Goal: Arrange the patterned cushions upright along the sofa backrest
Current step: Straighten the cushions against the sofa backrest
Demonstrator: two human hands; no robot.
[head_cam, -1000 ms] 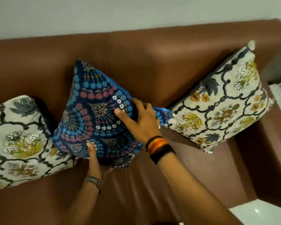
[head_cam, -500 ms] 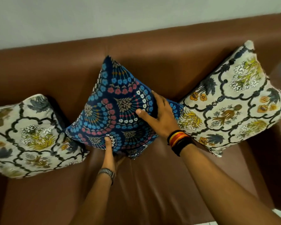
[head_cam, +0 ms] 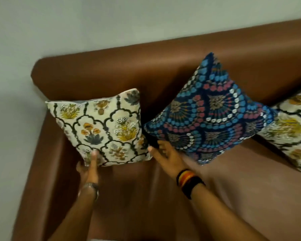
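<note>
A cream floral cushion (head_cam: 104,126) with black scalloped lines leans against the brown sofa backrest (head_cam: 129,70) at the left end. My left hand (head_cam: 89,165) grips its lower left corner, thumb on the front. A navy cushion (head_cam: 210,115) with blue and pink dotted arcs stands on one corner in the middle, leaning on the backrest. My right hand (head_cam: 165,153) sits between the two cushions, fingers spread at the cream cushion's lower right corner; the blur hides whether it grips. A second cream floral cushion (head_cam: 294,133) leans at the right, partly cut off.
The sofa's left armrest (head_cam: 43,140) runs beside the cream cushion. Bare brown seat (head_cam: 163,197) lies in front of the cushions. A pale wall (head_cam: 94,23) rises behind the backrest.
Both hands left the navy cushion and moved left to the cream floral cushion. The view swung left, so the sofa's left end now shows. The navy cushion stays leaning on its corner.
</note>
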